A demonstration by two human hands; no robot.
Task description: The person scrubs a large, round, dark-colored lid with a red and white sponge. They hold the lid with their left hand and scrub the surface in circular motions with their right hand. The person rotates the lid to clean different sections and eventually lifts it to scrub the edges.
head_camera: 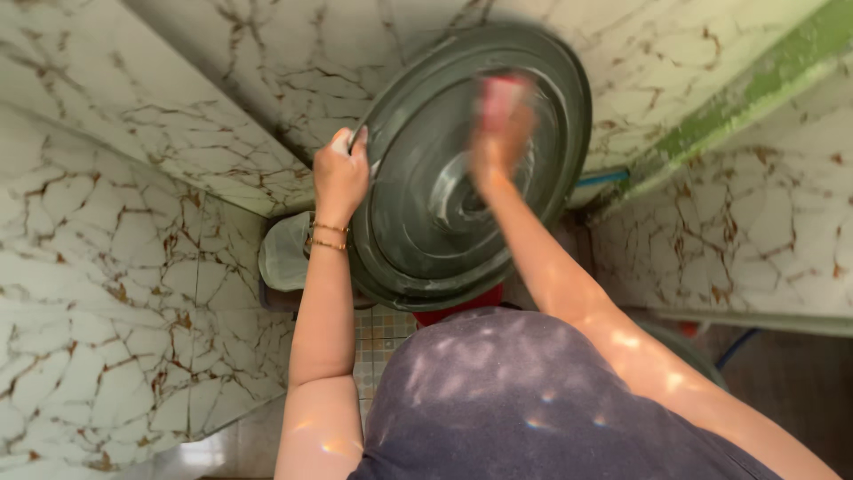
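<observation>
lid [418, 204] upright, mid-frame, near the marble wall [133, 267] | left hand [340, 173] fingers clamped on its left rim | right hand [499, 142] blurred, pressing a pink sponge [500, 96], grip unclear | risk as I see it: wet rim slips, lid drops onto tiled floor [384, 333]

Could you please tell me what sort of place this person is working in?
Probably a tiled washing area or bathroom: marble-patterned wall tiles, a small-tiled floor, and a large grey-green round lid gripped by the left hand while the right hand scrubs it with a pink sponge.
</observation>
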